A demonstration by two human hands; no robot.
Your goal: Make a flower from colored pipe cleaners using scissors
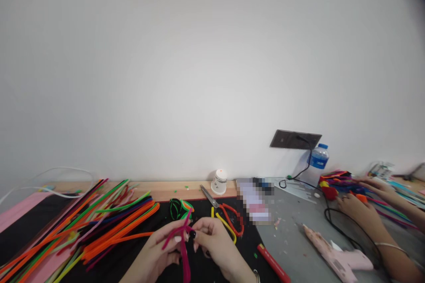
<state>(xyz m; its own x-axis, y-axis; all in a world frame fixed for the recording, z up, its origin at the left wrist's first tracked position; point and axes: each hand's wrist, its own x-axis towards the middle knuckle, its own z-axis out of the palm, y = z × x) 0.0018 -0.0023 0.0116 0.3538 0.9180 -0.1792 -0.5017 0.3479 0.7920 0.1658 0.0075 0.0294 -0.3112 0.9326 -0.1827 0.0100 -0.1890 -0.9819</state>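
My left hand (159, 250) and my right hand (215, 243) meet low in the middle over a black mat (20, 234). Both pinch a magenta pipe cleaner (184, 252), bent where the fingertips come together, its tail hanging down toward me. Just beyond the hands lies a small twisted green and orange pipe cleaner piece (180, 208). Red-handled scissors (226, 214) and a yellow pipe cleaner (227, 225) lie right of my right hand.
A large fan of pipe cleaners (99, 225) in many colours covers the left. A red stick (274, 264), a pink glue gun (335, 256), a white cup (219, 181) and a water bottle (318, 159) lie around. Another person's hands (361, 205) work on pipe cleaners at the right.
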